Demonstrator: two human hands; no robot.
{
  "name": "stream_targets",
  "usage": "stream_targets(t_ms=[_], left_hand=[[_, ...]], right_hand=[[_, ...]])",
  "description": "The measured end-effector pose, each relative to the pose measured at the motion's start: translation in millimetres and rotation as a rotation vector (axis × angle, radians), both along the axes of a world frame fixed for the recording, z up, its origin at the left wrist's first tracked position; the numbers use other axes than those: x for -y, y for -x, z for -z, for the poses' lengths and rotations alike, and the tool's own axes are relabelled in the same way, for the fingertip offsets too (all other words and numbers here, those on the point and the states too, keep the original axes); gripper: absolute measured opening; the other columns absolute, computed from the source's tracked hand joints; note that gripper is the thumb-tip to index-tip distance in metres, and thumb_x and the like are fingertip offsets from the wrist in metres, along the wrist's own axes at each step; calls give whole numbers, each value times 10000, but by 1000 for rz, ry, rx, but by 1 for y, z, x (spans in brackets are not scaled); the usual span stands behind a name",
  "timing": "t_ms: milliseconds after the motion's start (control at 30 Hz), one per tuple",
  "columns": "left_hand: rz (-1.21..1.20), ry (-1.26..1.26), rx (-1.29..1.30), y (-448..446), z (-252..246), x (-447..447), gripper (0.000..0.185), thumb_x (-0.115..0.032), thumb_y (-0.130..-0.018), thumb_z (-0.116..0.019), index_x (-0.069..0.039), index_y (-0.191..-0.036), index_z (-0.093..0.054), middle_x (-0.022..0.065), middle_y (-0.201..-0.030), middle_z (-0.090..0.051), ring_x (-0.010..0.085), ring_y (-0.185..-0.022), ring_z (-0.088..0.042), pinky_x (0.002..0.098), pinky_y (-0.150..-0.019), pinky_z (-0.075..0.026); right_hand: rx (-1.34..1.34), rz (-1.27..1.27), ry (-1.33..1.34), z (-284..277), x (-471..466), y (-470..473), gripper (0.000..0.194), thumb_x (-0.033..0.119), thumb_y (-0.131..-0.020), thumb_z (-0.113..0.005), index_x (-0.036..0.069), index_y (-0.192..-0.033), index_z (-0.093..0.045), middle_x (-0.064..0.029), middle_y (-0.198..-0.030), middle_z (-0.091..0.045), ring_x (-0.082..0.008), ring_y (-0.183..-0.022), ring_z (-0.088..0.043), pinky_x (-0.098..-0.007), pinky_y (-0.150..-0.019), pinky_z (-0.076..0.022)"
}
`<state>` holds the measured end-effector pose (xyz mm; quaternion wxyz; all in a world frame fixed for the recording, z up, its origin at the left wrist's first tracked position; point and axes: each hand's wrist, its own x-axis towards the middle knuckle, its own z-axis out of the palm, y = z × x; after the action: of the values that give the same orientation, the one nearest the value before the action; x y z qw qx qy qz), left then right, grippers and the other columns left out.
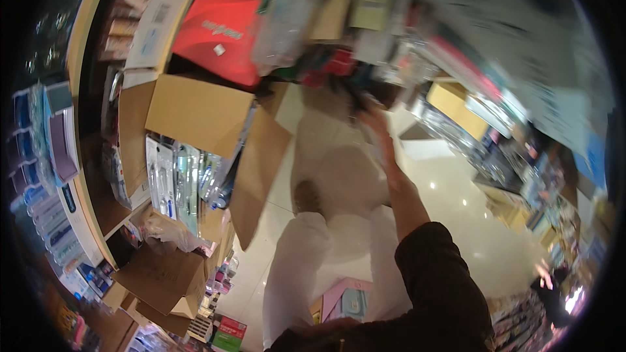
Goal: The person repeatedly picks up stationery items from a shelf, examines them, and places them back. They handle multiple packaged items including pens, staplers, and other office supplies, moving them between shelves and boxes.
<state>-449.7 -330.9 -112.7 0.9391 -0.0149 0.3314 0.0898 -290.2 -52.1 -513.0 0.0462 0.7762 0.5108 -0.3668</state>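
Observation:
My right hand (375, 116) reaches forward past my pale trousers (298, 259), its arm in a dark sleeve (437, 264). The fingers are blurred beside a dark object (359, 100) at the foot of a packed row of goods; whether they grip it cannot be told. Just beyond are small red packages (337, 62) and a clear plastic-wrapped bundle (291, 19). My left hand is out of view. On the left stands an open cardboard box (200, 112) holding clear blister packs (183, 181). A red package (217, 36) with printing rests behind it.
Shelves (80, 107) line the left side, with a brown carton (161, 274) lower down. A pink box (342, 291) sits on the glossy tiled floor (440, 195) near my legs. Bagged goods (489, 156) crowd the right. Another person's hand (543, 275) shows at far right.

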Motion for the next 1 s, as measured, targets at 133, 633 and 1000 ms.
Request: stream_targets(t_ms=[133, 633, 1000], left_hand=[[-70, -11, -76, 17, 20, 1, 377, -281, -929, -507, 0, -1159, -604, 76, -1129, -622, 146, -1076, -539, 270, -985, -358], [7, -268, 191, -14, -59, 1, 364, -264, -927, -507, -9, -1167, -605, 71, -1148, -621, 150, -1097, -534, 267, -990, -360], [215, -634, 208, 11, -160, -88, 372, -234, -912, -518, -11, -1203, -575, 69, -1206, -586, 171, -1120, -537, 300, -998, -377]], right_hand=[[113, 13, 66, 45, -14, 10, 622, 425, -757, -662, 58, -1228, -488, -188, -1148, -570, -362, -1075, -542, -457, -862, -450], [-129, -299, 259, -185, 142, -48, 350, 265, -846, -575, 8, -1061, -476, -261, -960, -594, -415, -873, -601, -498, -748, -477], [-210, 111, 262, -469, 121, -117, 283, 253, -857, -522, -20, -932, -514, -190, -802, -652, -278, -643, -673, -369, -550, -551]])
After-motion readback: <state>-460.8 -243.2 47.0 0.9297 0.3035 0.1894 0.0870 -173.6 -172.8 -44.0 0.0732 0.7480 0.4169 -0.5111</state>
